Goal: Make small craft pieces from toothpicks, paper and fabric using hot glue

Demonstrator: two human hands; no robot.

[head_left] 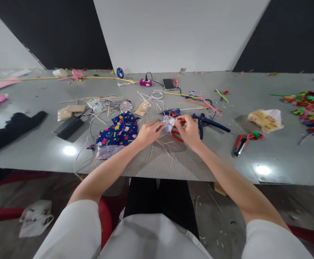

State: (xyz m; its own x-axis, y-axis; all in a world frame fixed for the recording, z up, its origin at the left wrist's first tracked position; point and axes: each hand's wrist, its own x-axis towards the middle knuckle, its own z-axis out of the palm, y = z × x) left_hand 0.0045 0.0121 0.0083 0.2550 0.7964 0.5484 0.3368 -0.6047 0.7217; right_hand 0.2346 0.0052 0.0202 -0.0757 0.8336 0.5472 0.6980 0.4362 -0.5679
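Note:
Between my hands, above the front middle of the table, is a small pale patterned fabric piece (169,124) with thin sticks on it. My left hand (151,132) pinches its left edge. The fingers of my right hand (188,130) are closed on its right side. Below my hands lie several loose thin wooden sticks (164,148). A navy printed cloth (119,131) is left of my left hand, with a pale cloth (108,152) under its front edge. Just right of my right hand are dark-handled pliers (212,123). Red-handled scissors (176,136) lie partly hidden beneath that hand.
A black power adapter (70,126) and white cable (88,135) lie to the left. Behind my hands are a phone (169,84), a purple box (145,82) and a white ring (157,95). A red utility knife (242,144) and colourful pieces (313,111) lie right.

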